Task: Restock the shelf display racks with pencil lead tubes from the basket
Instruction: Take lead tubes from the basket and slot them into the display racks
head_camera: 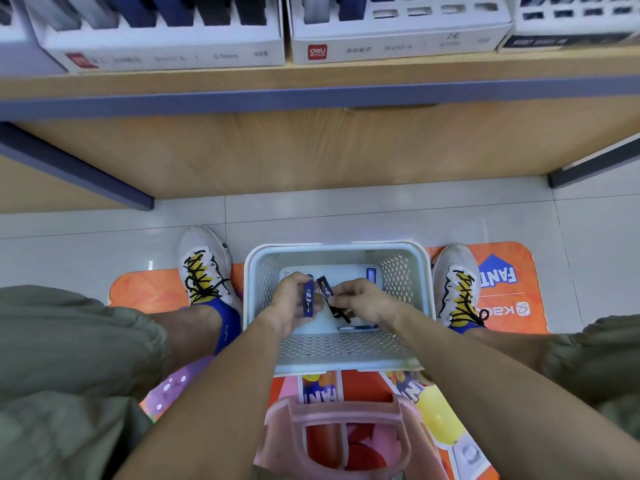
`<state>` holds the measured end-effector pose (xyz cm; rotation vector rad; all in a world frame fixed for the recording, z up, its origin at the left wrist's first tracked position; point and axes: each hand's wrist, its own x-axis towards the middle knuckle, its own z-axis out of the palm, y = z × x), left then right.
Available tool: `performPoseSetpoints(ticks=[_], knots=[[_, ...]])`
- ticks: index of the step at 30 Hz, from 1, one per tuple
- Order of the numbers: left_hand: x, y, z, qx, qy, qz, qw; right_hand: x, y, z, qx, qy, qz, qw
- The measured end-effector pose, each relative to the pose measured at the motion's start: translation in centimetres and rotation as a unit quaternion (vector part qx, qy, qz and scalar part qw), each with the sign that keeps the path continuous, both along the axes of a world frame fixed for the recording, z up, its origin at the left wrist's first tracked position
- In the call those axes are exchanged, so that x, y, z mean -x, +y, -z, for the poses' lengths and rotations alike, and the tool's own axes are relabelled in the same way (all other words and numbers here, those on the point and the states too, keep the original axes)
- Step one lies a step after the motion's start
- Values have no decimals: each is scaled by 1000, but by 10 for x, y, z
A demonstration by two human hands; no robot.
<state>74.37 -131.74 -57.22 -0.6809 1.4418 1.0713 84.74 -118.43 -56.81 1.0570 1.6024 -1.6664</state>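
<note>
A: Shelf [311, 88] up top, white display racks [162, 46] on it. Basket?
B: Pale basket [337, 355] on floor between shoes. Left hand [291, 303] grips blue lead tube [309, 299]; right hand [360, 301] pinches black tube [327, 289]. Both inside. Loose tubes [358, 328] on bottom.

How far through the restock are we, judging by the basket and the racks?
Nearly done picking. The left display rack looks full of tubes; the middle rack has open slots on its right side. In hand: the left hand grips a blue tube, the right hand pinches a black tube. Left in the basket: only a couple of tubes.
</note>
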Motion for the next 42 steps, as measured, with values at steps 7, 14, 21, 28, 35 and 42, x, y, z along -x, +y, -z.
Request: performPoseSetpoints(ticks=[7,14,21,28,35,42], knots=[[-20,9,-22,-82,-8,-22,996,-1,-14,-15,22,29,172,984],[-34,23,-68,-76,31,-61,995,-4,-20,-57,-52,63,237,968],[-34,35,-131,-120,45,-107,986,-9,-4,-126,-153,133,72,977],[-2,81,-236,-262,72,-162,949,23,38,-252,-333,244,-29,911],[38,124,-364,-356,116,-94,923,46,88,-377,-361,329,44,871],[65,155,-408,-342,245,-16,907,42,137,-417,-198,386,165,886]])
